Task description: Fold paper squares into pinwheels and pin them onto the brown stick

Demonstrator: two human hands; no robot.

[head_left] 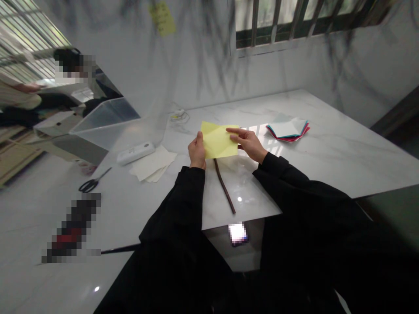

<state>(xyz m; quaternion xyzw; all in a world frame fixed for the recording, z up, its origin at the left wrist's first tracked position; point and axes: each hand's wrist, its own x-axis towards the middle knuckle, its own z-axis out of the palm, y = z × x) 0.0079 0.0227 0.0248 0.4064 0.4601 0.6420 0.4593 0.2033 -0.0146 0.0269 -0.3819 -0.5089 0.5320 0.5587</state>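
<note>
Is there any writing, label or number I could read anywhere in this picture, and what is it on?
Nothing can be read.
Yellow note on the wall: dark marks, too blurred to read.
White remote: small marks, too small.
Yellow paper held by the left hand and right hand: blank.

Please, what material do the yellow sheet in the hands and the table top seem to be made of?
The yellow sheet looks like thin matte paper: it shows fold creases and stays flat between the left hand and the right hand. The table top looks like polished marble or an imitation: white, grey veins, glossy reflections.
</note>
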